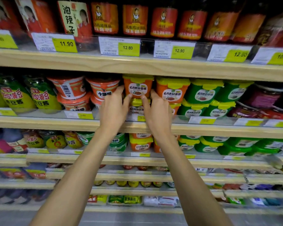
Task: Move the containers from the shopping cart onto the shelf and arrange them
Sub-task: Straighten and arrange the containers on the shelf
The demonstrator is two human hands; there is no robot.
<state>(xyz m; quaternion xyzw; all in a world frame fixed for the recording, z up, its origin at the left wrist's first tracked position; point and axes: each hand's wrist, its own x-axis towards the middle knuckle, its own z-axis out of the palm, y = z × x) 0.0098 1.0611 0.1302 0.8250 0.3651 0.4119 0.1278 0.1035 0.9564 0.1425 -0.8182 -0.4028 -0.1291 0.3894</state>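
Both hands were raised to the middle shelf, closed on one orange sauce tub with a yellow lid. The left hand had its fingers along the tub's left side and its thumb on the lower front edge, while the right hand mirrored that grip on the right side, so the tub was clasped between them. This tub sat on top of a second orange tub of the same kind, label facing outward, roughly upright and close under the shelf board above. Just to its right stood another stack of orange tubs, with green tubs beyond it, and red cups were just beside it on the left. The shopping cart was not in view. Judging from the grip and the position, the step in hand was the placing and squaring of this tub on its stack, the arranging part of the task rather than the carrying. The next move would probably call for settling the tub flat on the lid below, lining its front up with the neighbouring stack, and then letting go without nudging it, since a stacked tub could slide or tip against the red cups. How many containers were left to move could not be told.
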